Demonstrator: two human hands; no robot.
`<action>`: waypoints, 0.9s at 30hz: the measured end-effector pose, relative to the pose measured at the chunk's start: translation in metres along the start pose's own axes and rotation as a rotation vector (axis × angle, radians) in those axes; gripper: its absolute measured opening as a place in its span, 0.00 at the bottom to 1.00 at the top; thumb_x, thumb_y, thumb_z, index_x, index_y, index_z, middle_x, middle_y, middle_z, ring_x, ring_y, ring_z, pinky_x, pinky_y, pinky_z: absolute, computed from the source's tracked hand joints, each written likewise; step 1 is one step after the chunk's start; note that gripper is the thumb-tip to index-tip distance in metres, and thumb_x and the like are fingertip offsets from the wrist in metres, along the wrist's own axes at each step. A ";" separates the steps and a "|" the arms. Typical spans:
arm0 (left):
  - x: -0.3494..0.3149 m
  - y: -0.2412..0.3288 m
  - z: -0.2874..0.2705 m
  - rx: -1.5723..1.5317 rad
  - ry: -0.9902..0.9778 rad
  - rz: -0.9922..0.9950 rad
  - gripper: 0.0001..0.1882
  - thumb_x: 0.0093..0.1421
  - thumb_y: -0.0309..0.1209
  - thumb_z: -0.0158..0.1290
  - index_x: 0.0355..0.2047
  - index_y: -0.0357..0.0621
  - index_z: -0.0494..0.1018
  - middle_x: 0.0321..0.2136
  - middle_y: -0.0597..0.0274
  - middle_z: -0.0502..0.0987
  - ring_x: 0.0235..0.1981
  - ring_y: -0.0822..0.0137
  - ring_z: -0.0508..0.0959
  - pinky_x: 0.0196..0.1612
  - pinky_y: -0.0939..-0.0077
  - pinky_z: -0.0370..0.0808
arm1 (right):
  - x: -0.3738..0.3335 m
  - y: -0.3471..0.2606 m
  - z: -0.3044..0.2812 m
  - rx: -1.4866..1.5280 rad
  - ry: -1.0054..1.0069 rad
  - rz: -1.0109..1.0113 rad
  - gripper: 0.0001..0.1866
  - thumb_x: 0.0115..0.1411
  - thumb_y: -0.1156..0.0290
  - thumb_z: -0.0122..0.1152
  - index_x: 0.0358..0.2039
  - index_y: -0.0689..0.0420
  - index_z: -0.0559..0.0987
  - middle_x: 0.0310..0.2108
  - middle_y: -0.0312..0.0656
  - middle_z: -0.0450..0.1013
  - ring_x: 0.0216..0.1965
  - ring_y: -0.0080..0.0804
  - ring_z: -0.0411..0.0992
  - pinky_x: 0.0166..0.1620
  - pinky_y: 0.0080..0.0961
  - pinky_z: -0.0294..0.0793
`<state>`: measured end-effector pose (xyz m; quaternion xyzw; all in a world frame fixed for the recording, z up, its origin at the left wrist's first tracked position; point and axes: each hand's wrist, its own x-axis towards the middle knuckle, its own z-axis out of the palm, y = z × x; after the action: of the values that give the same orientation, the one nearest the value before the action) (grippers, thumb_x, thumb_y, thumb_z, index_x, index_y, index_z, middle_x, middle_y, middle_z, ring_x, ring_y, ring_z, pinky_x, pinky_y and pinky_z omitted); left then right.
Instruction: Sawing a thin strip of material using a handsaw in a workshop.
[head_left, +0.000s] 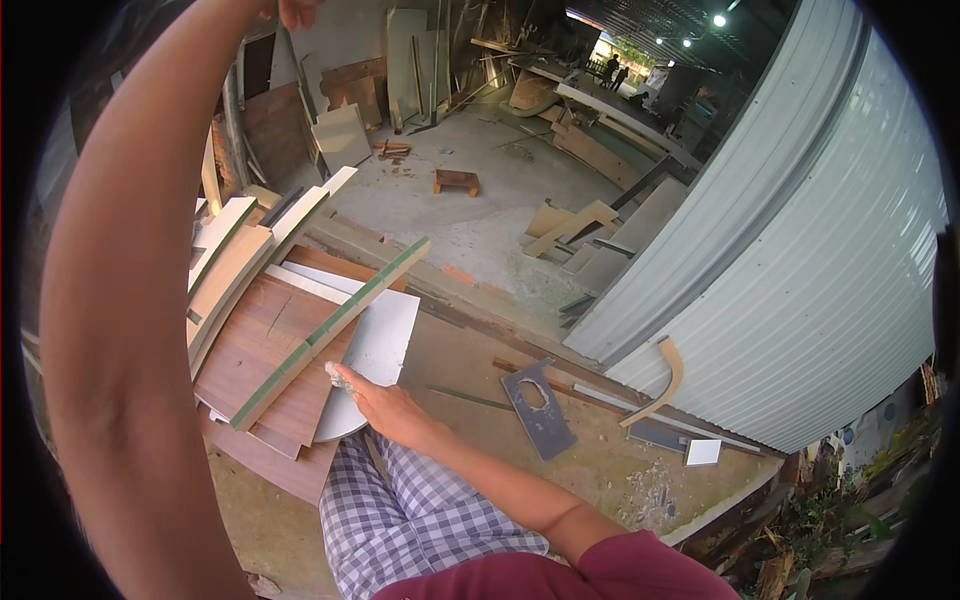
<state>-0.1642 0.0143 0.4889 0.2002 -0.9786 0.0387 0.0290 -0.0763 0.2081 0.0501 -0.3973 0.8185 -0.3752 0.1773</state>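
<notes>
My right hand (385,405) is closed around a small crumpled whitish wad (340,377), perhaps cloth or paper. It is over the edge of a white board with a rounded end (385,335). Just left of it, a long narrow strip with a green edge (330,330) lies slantwise across a stack of brown wood-grain boards (265,335). My left arm is raised high along the left side. Only a bit of my left hand (297,11) shows at the top edge, and its fingers are mostly cut off.
Pale strips (235,255) lie at the stack's left. A grey panel with a hole (541,407) and a curved wooden piece (662,382) are at the right, by a corrugated metal wall (800,320). Ahead, a low brown stool (457,181) stands on concrete near scattered boards (575,232).
</notes>
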 end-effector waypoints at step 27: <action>-0.101 -0.013 0.263 -0.678 0.518 0.395 0.30 0.59 0.15 0.44 0.62 0.45 0.61 0.48 0.49 0.73 0.44 0.61 0.77 0.46 0.69 0.74 | -0.001 0.031 0.014 -0.007 0.103 -0.081 0.31 0.67 0.70 0.46 0.69 0.45 0.51 0.14 0.52 0.70 0.16 0.51 0.72 0.22 0.48 0.71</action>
<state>-0.0771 0.0188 0.2204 -0.0268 -0.9159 -0.2297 0.3282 -0.0836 0.2150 0.0178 -0.4109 0.8110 -0.3993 0.1182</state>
